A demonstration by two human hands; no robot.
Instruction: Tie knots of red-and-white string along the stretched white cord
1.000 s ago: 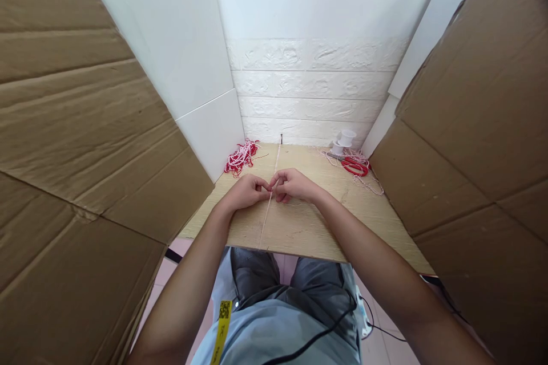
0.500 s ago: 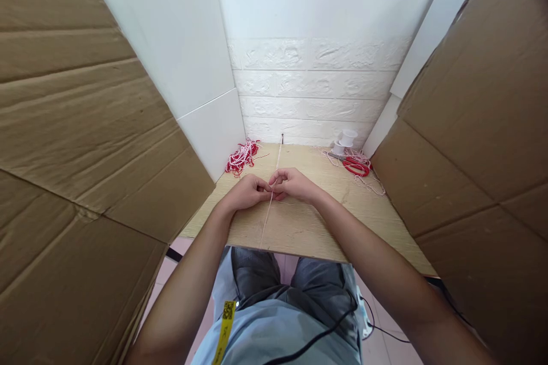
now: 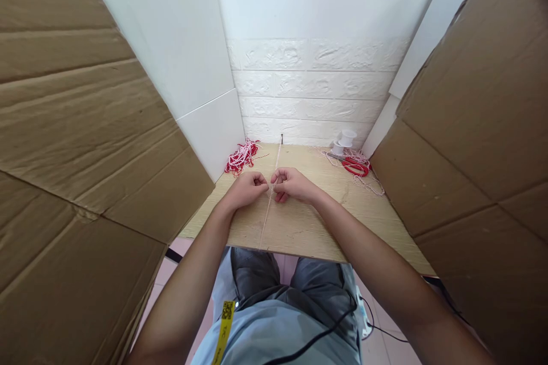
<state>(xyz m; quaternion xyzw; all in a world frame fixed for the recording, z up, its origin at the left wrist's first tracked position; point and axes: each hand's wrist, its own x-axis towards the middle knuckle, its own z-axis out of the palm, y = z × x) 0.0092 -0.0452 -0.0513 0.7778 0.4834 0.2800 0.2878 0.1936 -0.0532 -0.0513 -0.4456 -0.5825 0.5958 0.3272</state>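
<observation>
A pale string [image 3: 266, 218] runs from a dark nail [image 3: 282, 138] at the back of the wooden board [image 3: 299, 231] to its front edge. Left of the string, my left hand [image 3: 249, 188] is closed in a pinch at the fingertips. My right hand [image 3: 292, 184] is beside the string on the right, thumb and index finger pinched and the other fingers curled. Thin pale thread seems to lie between the two hands, but what each pinch holds is too small to make out.
A red and white thread pile [image 3: 243, 156] lies at the back left. Red-handled scissors [image 3: 355, 167], loose pink thread [image 3: 371, 185] and white spools [image 3: 346, 138] are at the back right. Cardboard panels [image 3: 141, 165] [image 3: 466, 142] flank both sides.
My hands have moved slightly apart, with a small gap now between their fingertips. My left hand has shifted a little to the left.
</observation>
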